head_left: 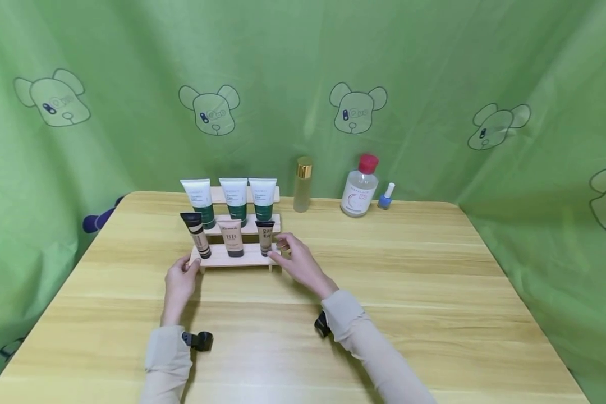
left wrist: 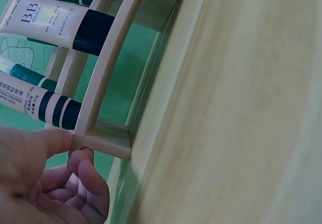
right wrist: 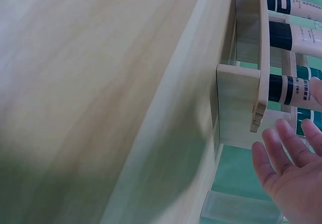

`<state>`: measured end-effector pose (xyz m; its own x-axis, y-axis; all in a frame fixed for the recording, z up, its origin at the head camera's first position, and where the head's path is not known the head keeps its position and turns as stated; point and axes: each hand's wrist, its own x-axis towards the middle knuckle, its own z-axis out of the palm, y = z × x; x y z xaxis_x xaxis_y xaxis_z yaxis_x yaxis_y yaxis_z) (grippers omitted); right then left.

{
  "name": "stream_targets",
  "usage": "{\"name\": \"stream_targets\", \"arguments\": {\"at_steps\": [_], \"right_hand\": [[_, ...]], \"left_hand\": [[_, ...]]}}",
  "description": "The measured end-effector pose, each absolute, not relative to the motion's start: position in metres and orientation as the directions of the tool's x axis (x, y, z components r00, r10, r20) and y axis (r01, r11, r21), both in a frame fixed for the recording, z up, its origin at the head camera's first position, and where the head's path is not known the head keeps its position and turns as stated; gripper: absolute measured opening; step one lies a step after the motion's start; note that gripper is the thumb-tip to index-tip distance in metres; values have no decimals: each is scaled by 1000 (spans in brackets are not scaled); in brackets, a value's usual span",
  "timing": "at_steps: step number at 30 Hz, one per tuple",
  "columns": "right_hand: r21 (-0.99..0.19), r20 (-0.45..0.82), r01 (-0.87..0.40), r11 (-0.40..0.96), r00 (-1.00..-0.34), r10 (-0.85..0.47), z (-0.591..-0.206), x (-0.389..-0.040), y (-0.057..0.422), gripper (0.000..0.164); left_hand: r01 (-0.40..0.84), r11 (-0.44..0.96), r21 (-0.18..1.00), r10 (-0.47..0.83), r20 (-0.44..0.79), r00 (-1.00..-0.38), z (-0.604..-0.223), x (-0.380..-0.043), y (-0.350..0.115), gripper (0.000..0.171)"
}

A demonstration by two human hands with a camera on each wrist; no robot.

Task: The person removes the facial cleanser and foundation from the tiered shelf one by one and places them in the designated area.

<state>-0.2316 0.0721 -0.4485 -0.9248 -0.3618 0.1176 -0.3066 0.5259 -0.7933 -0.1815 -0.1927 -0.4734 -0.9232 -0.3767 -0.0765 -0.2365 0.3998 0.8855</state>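
A stepped wooden display rack (head_left: 252,260) stands on the table, bearing cosmetic tubes. At its near left corner, my left hand (head_left: 180,282) pinches the end of the front shelf (left wrist: 108,65), thumb above and curled index finger below. Beside that thumb a striped concealer tube (head_left: 200,238) leans to the left. A pink BB cream tube (head_left: 233,240) stands mid-shelf. On the right end is a small black-ended tube (head_left: 265,238); my right hand (head_left: 300,262) is beside it, thumb at the tube and the other fingers loosely extended (right wrist: 276,148). Three white-and-green tubes (head_left: 233,193) stand on the tier behind.
Right of the rack stand a gold-capped bottle (head_left: 302,188), a clear bottle with a red cap (head_left: 358,193) and a blue nail polish bottle (head_left: 385,198). A green curtain (head_left: 283,67) hangs behind the wooden table (head_left: 434,269). Something purple (head_left: 97,220) shows past the left edge.
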Motion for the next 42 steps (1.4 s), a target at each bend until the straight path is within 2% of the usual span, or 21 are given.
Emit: {"name": "stream_targets", "arguments": {"at_steps": [9,23,42], "right_hand": [[-793,167,-350,499,-912,-375,-450,-238,59,45],[-770,179,-345,537,-924,-338,-453,-235,52,36],[-817,157,-263,513,-958,-241,-448,-226,70,36]], "left_hand": [[-235,384,893,-382,-78,-921,-474,-181,-193,47],[-241,377,894,-397,-80,-914,-475,-181,-191,45],[-234,387,892,-386,-74,-920,-473,-181,-192,45]]}}
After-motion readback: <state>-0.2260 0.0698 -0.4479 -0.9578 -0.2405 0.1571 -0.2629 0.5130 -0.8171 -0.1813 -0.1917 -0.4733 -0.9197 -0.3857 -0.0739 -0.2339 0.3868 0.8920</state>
